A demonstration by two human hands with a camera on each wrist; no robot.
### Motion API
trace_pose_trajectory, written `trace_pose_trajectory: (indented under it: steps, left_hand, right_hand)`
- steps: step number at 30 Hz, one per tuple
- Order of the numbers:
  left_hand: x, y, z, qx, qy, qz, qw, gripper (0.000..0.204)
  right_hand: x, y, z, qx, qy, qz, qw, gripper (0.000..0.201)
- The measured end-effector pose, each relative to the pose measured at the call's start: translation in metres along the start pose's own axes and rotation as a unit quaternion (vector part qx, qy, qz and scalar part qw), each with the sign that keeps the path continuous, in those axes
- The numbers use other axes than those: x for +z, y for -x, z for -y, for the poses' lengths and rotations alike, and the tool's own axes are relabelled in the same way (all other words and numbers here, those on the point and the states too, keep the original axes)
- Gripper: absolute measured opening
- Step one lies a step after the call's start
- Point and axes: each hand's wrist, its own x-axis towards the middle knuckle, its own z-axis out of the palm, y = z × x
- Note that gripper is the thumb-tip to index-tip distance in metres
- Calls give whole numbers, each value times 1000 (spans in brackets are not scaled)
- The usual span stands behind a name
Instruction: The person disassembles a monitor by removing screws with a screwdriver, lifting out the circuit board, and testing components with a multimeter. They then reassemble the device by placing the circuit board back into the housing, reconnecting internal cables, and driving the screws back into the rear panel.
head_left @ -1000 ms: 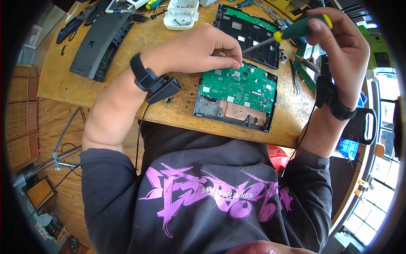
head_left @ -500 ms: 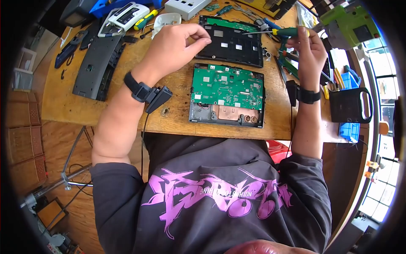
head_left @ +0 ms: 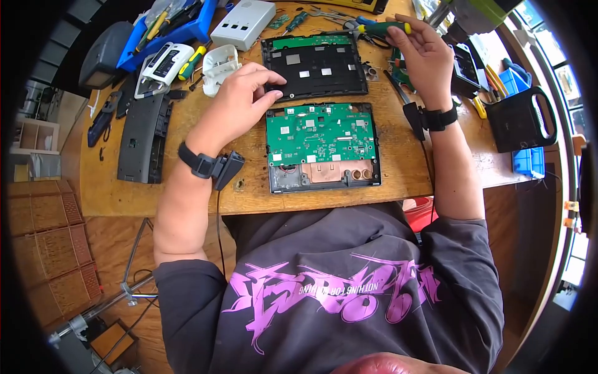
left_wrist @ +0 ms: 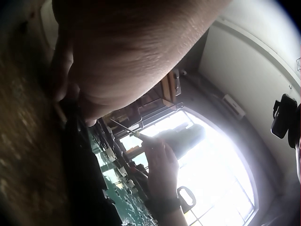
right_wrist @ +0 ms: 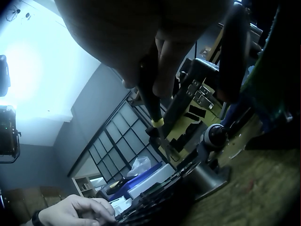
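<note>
In the head view my left hand [head_left: 240, 103] is at the near left corner of a black panel [head_left: 339, 80], its bent fingers and thumb gripping that edge. The left wrist view has the fingertips at a dark edge, partly in shadow. A screwdriver [head_left: 380, 28] with a green and yellow handle is held in my right hand [head_left: 427, 59], its shaft pointing left over the panel's far right corner. Just in front of the panel lies an open black casing [head_left: 293, 181] with a green circuit board [head_left: 321, 137] and a copper-coloured plate [head_left: 324, 171] in it.
Left of the hands are a long black cover [head_left: 140, 149], a white tray [head_left: 219, 65], a white tester [head_left: 165, 68] and a blue bin [head_left: 131, 53]. Behind the panel are a white box [head_left: 244, 23] and tools. A black case [head_left: 520, 121] stands at the right.
My left hand has come down from above the panel to its near left corner. The right hand, still holding the screwdriver, has risen away from the board.
</note>
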Motion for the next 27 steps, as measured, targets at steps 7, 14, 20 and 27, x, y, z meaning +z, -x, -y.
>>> trace_pose_trajectory:
  steps: [7,14,20,27]
  left_hand:
    - [-1,1,5,42,-20,12,999,23]
    - [1,1,2,55,-9,13,998,26]
    - [2,0,3,64,-21,8,998,25]
    - [6,-9,6,115,-96,-57,987,47]
  right_hand:
    - [8,5,9,-21,-41,116,992,32]
    - [24,10,4,-16,-122,140,982,24]
    - [18,11,7,-19,18,182,983,26]
    - [20,13,3,-30,71,163,984,28]
